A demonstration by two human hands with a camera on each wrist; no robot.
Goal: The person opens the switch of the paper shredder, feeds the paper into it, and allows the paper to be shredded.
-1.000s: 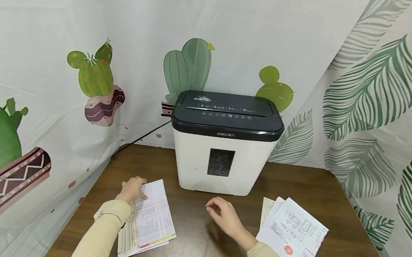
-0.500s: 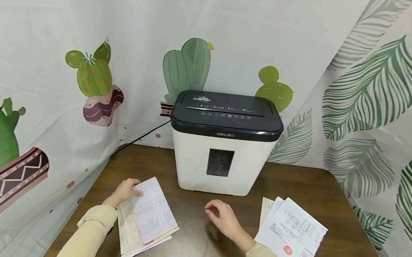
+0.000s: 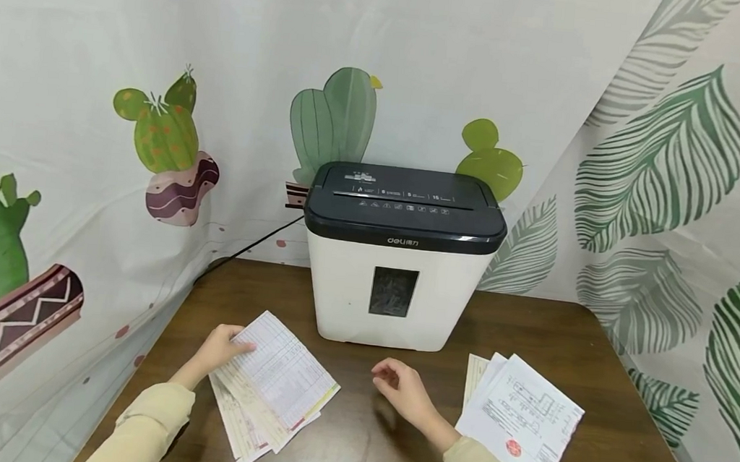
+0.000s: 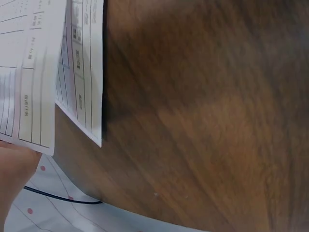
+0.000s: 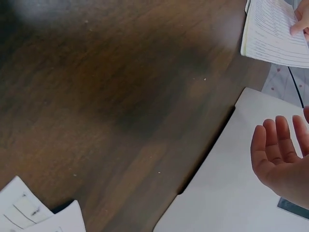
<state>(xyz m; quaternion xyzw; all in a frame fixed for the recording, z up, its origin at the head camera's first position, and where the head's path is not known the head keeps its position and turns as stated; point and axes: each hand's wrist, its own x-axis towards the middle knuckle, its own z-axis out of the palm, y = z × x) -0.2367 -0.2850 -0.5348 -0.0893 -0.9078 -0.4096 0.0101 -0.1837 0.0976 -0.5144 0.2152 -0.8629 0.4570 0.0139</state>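
Note:
In the head view my left hand pinches the upper left corner of a printed form, thumb on top. Its far end is raised and turned off the sheets below it, which fan out in cream and white. The left wrist view has the held form overlapping a lower sheet, with a gap between them. My right hand hovers over the table in front of the paper shredder, fingers loosely bent, holding nothing. The shredder is white with a black lid.
A second stack of papers, the top sheet bearing a diagram and red stamps, lies by my right forearm. A black cord runs left from the shredder along the wall. The brown wooden table ends at a patterned cloth backdrop.
My left hand has moved left and a little toward me, gripping the form. The form has swung to the right, uncovering sheets beneath. The right hand has stayed nearly still.

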